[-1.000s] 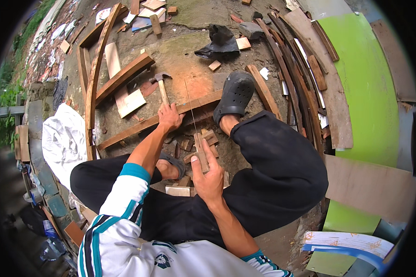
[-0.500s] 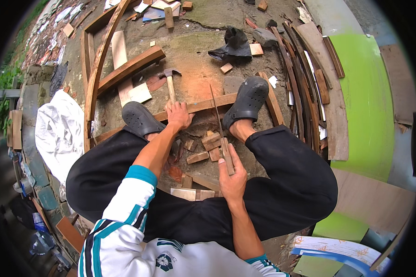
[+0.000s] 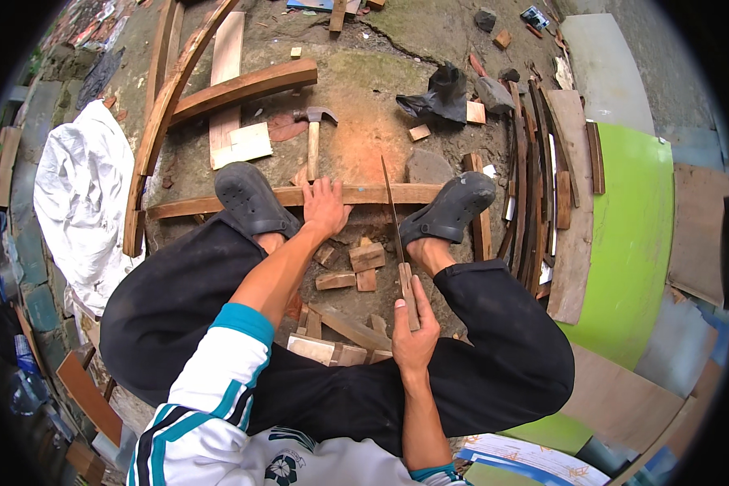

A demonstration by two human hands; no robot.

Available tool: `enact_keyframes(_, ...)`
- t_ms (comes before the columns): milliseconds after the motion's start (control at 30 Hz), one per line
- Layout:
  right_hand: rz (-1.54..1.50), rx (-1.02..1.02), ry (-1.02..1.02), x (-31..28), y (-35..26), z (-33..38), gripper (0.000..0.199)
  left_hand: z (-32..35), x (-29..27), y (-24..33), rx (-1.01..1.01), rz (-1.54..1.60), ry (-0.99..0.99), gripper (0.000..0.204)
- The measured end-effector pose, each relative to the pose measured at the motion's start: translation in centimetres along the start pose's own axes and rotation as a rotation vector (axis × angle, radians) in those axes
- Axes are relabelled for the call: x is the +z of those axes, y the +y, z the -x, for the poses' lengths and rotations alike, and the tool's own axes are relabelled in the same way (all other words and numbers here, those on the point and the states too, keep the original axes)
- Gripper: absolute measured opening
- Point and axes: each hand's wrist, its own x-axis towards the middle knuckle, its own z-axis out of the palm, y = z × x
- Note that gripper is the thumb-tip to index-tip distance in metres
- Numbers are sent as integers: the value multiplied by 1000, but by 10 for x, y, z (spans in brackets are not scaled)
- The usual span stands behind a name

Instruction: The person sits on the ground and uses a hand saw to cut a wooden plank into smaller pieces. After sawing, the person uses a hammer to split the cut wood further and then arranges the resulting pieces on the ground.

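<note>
A long wooden batten (image 3: 373, 193) lies crosswise in front of me, its ends by my two dark clogs, the left (image 3: 249, 198) and the right (image 3: 454, 206). My left hand (image 3: 326, 209) presses on it left of centre, fingers curled over its far edge. In my right hand (image 3: 415, 334) is the wooden handle of a handsaw (image 3: 396, 223). Its narrow blade points away from me and crosses the batten near the right clog; I cannot tell how deep it sits. Just beyond my left hand lies a claw hammer (image 3: 313, 146).
Small wood offcuts (image 3: 368, 257) lie between my feet. Timber beams (image 3: 243, 91) and a white sack (image 3: 85, 202) are at the left. A black plastic scrap (image 3: 441, 93) lies ahead. Stacked wood strips (image 3: 535, 186) and a green panel (image 3: 624, 235) stretch along the right.
The whole view has turned and shifted slightly. Against the batten, the saw has come a little toward me with my right hand. My left hand keeps its place on the batten.
</note>
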Motion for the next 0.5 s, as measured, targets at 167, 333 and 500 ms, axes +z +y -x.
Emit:
enact_keyframes(167, 78, -80, 26, -1, 5, 4, 48, 1, -7, -1, 14, 49, -24, 71)
enact_keyframes(333, 85, -40, 18, -3, 18, 17, 48, 4, -36, 3, 78, 32, -84, 77)
enact_keyframes(500, 76, 31, -23, 2, 8, 15, 48, -5, -17, -13, 205, 45, 114, 82)
